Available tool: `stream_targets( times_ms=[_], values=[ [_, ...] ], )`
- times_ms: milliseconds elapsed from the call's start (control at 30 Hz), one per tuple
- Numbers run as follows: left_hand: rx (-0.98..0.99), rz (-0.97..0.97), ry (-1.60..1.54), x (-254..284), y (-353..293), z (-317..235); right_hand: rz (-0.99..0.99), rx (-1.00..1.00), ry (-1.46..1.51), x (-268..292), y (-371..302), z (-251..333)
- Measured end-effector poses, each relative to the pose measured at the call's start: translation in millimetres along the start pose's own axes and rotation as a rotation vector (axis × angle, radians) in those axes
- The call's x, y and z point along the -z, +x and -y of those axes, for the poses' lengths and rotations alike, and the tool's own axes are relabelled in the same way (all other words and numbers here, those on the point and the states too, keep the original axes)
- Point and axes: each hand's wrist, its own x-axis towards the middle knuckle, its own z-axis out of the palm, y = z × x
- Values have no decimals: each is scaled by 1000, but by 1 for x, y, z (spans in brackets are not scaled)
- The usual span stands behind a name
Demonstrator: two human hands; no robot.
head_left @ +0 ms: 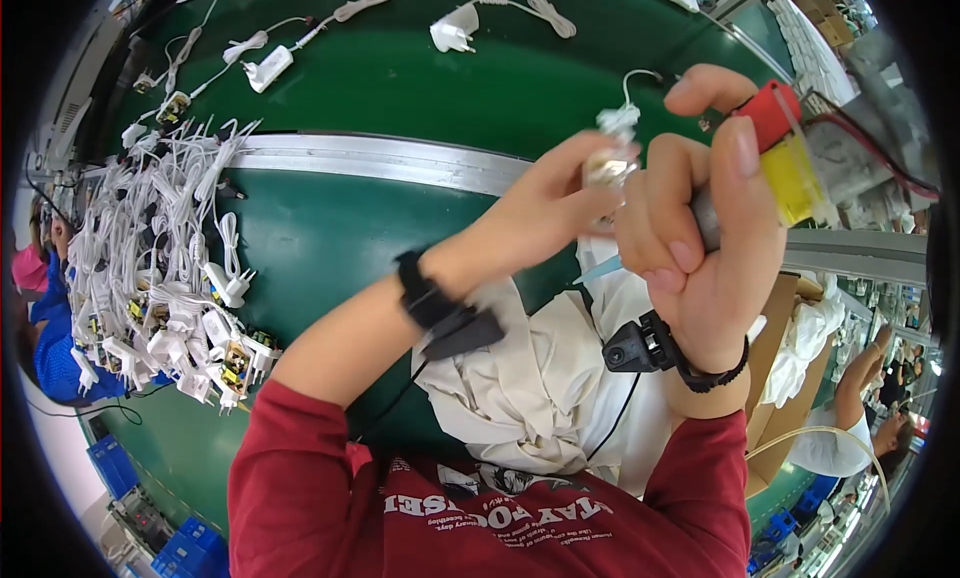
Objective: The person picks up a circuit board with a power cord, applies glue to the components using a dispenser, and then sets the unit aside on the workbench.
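Observation:
My left hand (545, 200) is closed on a small adapter circuit board (605, 170), with white parts and a white lead at its top; motion blurs it. Close beside it, my right hand (700, 213) has its lower fingers curled round a grey tube-like tool (706, 220) while the index finger and thumb are raised. A pale blue tapered tip (600, 270) juts out below those fingers, apparently the tool's end. A red and yellow block (790, 178) with dark wires is by my right thumb; whether it joins the tool is unclear.
White adapters with bundled cables (165, 268) heap up at left. More adapters (457, 28) lie on the green surface beyond the metal rail (380, 161). Cream cloth (530, 378) bunches before me. A cardboard box (780, 378) stands right; people (850, 428) are at both sides.

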Motion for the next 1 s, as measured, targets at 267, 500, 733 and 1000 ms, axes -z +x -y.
stream_targets(
  times_ms=[267,500,733,1000],
  values=[
    [-503,16,535,6,96,-6,8,-42,51,-2,-3,6],
    [-420,-856,2048,108,90,-33,-53,-74,85,-2,-3,9],
    [155,-603,888,82,23,-48,-26,-67,167,9,3,5],
    [347,-322,-172,10,-60,-7,-131,-40,-17,3,11,6]
  ],
)
